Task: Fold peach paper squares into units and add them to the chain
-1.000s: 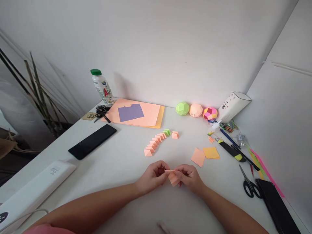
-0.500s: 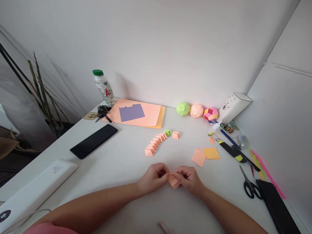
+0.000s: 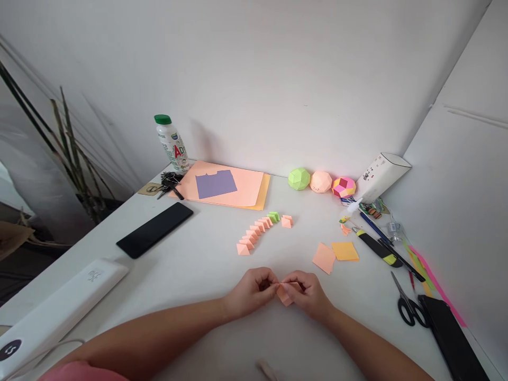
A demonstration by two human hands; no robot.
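Just above the near part of the table, a small folded piece of peach paper [image 3: 284, 297] is pinched between my two hands. My left hand [image 3: 254, 289] is closed, thumb and fingertips on the paper's left corner. Gripping it from the right is my right hand [image 3: 307, 292], its thumb laid over the paper and covering part of it. Beyond them stands a curved row of folded peach pieces [image 3: 254, 233] ending in green ones [image 3: 273, 216]. One folded peach piece [image 3: 287, 221] sits apart to the right. Flat peach squares [image 3: 324, 257] and yellow squares [image 3: 345, 251] lie nearby.
Paper balls in green [image 3: 299, 179], peach [image 3: 320, 181] and pink-yellow [image 3: 344, 187] line the wall. Scissors [image 3: 408, 307], a utility knife [image 3: 377, 247] and pens lie right. Leftward are a phone [image 3: 154, 230], a white device [image 3: 59, 317], a bottle [image 3: 172, 145] and paper sheets [image 3: 246, 185].
The paper has turned slightly in my hands, with a flap now showing behind my right thumb. Both hands stay in nearly the same place; the view has shifted a little.
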